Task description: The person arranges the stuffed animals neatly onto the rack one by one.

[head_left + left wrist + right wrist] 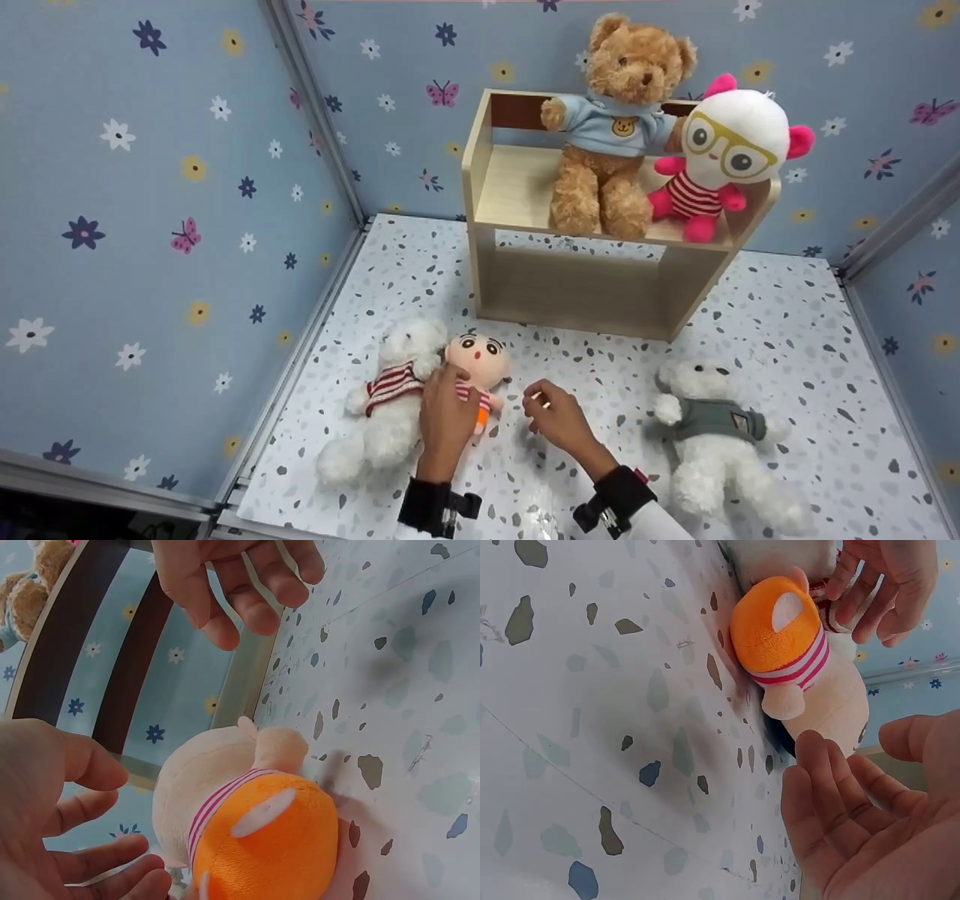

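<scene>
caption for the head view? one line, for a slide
Left hand rests on a small doll beside a striped white bear; open right hand hovers nearby, two plush toys on the shelf.

Blue walls printed with flowers and butterflies (187,187) enclose a white terrazzo-speckled floor (787,330). A pale wooden open-fronted shelf unit (510,187) stands at the floor's far edge, under even light.
</scene>
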Tool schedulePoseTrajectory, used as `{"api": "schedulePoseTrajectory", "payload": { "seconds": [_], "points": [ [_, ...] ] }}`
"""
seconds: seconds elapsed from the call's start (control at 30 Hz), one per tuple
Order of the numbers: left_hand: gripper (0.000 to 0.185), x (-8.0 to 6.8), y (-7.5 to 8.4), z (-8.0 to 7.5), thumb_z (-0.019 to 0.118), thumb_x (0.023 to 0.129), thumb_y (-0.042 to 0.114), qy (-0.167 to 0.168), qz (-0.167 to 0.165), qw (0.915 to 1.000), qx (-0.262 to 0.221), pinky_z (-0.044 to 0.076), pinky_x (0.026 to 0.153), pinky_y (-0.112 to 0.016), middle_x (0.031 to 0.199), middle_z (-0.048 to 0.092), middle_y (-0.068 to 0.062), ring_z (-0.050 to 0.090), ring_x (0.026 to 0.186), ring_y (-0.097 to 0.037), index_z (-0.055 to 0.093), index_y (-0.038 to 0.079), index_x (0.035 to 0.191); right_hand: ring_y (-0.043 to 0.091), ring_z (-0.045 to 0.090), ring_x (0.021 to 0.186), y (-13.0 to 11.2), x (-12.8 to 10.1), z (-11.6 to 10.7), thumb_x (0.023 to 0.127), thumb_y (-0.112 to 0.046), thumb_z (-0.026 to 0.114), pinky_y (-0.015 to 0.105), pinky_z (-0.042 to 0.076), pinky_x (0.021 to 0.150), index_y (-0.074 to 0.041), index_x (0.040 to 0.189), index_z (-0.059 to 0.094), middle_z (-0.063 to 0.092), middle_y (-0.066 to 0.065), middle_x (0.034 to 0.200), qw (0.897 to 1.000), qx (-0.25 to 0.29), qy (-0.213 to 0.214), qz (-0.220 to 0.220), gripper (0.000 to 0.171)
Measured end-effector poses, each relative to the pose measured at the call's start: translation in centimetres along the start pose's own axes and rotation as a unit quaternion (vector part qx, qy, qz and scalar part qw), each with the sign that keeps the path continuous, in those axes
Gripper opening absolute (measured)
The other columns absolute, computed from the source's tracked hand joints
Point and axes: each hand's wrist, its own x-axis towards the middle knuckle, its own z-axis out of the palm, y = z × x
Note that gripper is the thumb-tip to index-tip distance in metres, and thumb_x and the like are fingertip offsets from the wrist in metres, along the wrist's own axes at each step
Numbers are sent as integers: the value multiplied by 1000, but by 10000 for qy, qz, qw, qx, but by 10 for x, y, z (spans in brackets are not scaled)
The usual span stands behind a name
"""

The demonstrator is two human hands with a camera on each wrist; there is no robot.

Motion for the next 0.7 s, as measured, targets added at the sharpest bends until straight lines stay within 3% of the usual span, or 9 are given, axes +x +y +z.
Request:
{"api": "schedulePoseTrajectory", "payload": {
  "seconds": [0.23, 0.4, 0.7],
  "points": [
    [23, -4, 0, 1, 69, 80, 21, -305, -172, 9986, 385, 49, 74, -42, 106, 61, -2, 58, 102, -27, 62, 20, 101, 34, 69, 67, -1, -1, 7, 95, -21, 56, 28, 54, 54, -7, 112, 60, 67, 15, 84, 9998, 117, -121, 55, 23],
    [28, -5, 2, 2, 70, 79, 23, -350, -190, 9969, 684, 50, 74, -44, 111, 61, -2, 59, 102, -28, 63, 19, 106, 33, 70, 67, 0, 1, 11, 95, -22, 55, 29, 54, 55, -6, 120, 57, 68, 12, 84, 9996, 93, -279, 48, 30],
    [37, -9, 3, 4, 73, 76, 25, -238, 107, 9937, 1091, 51, 77, -46, 112, 63, -9, 60, 100, -32, 64, 14, 110, 38, 69, 70, -2, 3, 20, 94, -22, 56, 28, 52, 53, 1, 129, 51, 70, 22, 91, 9988, 124, -466, 45, 42]
  ]
}}
